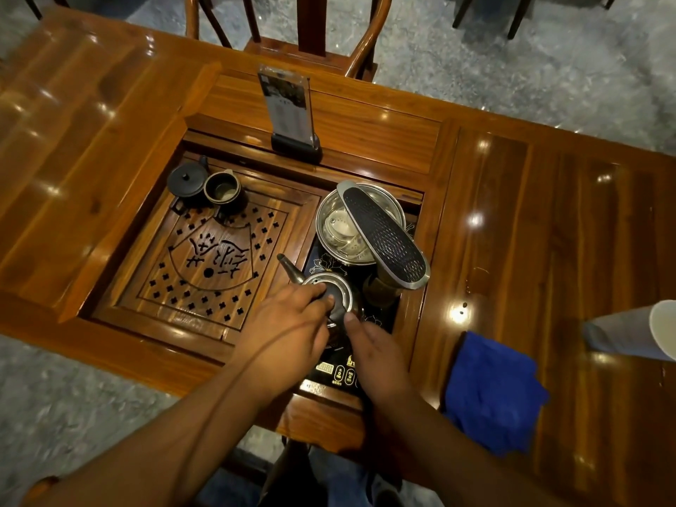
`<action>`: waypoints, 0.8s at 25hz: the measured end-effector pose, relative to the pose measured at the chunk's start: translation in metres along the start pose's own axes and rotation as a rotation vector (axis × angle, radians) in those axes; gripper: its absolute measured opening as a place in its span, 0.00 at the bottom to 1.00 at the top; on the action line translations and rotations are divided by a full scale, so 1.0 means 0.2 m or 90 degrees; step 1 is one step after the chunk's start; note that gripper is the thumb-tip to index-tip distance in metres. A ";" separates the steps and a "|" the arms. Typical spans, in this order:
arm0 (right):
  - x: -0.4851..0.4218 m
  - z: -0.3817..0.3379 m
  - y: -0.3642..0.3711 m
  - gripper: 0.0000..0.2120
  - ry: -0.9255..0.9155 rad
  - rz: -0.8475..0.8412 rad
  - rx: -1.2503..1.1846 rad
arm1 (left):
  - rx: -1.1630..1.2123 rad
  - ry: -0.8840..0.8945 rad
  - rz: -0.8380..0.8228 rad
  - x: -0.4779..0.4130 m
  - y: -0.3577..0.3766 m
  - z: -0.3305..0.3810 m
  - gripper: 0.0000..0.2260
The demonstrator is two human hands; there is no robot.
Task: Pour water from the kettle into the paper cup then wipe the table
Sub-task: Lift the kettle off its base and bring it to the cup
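Note:
A small steel kettle [329, 285] with a dark spout pointing up-left sits on the black heating panel [340, 371] set into the wooden tea table [512, 214]. My left hand [289, 323] rests on the kettle's lid and handle, fingers curled over it. My right hand [373, 353] touches the kettle's near side with its fingertips; the grip itself is hidden. A white paper cup [636, 333] lies tipped at the right edge of the table. A blue cloth [494, 389] lies crumpled on the table to the right of my right arm.
A steel bowl [331, 214] with small cups inside stands behind the kettle, a long dark perforated lid [384, 237] lying across it. A carved drain tray [205, 258] fills the left recess, with a dark teapot [186, 179] and cup [221, 192]. A menu stand [289, 107] and chair [292, 38] lie beyond.

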State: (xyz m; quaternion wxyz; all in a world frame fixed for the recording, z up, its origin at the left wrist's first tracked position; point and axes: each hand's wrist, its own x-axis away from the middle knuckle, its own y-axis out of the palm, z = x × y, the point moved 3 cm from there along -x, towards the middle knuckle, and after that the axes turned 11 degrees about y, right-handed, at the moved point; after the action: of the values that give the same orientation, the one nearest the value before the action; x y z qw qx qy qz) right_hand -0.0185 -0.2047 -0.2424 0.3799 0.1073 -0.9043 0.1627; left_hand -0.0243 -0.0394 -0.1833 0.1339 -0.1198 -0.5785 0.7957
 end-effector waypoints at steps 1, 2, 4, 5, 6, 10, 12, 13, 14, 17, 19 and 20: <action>0.00 -0.01 0.00 0.35 -0.011 0.007 -0.013 | -0.003 0.001 0.001 0.00 0.00 0.00 0.17; -0.01 -0.02 0.00 0.35 -0.025 0.015 -0.023 | -0.002 -0.001 0.003 -0.01 -0.01 -0.01 0.18; -0.02 -0.06 -0.01 0.34 -0.050 0.026 -0.042 | 0.012 -0.008 0.008 -0.02 -0.03 -0.02 0.18; -0.03 -0.08 -0.01 0.34 -0.059 0.028 -0.049 | 0.018 -0.007 0.013 -0.02 -0.05 -0.03 0.17; -0.03 -0.09 -0.01 0.34 -0.068 0.029 -0.052 | 0.021 0.000 0.020 -0.03 -0.08 -0.03 0.16; 0.04 -0.08 -0.07 0.30 -0.081 0.021 -0.066 | 0.052 0.060 0.037 0.00 -0.17 -0.02 0.16; 0.10 -0.05 -0.12 0.28 -0.064 0.024 -0.082 | 0.076 0.098 0.029 0.01 -0.18 0.02 0.16; 0.12 -0.04 -0.15 0.27 -0.059 0.035 -0.090 | 0.092 0.114 0.022 0.01 -0.19 0.05 0.16; 0.15 -0.02 -0.20 0.25 -0.057 0.056 -0.098 | 0.106 0.132 0.014 -0.01 -0.19 0.09 0.16; 0.24 0.04 -0.36 0.19 -0.051 0.117 -0.135 | 0.110 0.207 -0.010 -0.06 -0.18 0.24 0.17; 0.28 0.12 -0.49 0.22 -0.034 0.131 -0.176 | 0.107 0.268 -0.027 -0.12 -0.16 0.37 0.18; 0.30 0.18 -0.56 0.24 -0.023 0.142 -0.191 | 0.107 0.294 -0.036 -0.16 -0.14 0.44 0.18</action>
State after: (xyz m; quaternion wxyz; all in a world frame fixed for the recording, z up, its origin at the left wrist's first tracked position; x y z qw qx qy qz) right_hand -0.0473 -0.3248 -0.1990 0.3552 -0.0489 -0.9312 0.0652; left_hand -0.0231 -0.1202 -0.1279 0.2939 -0.2706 -0.4673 0.7887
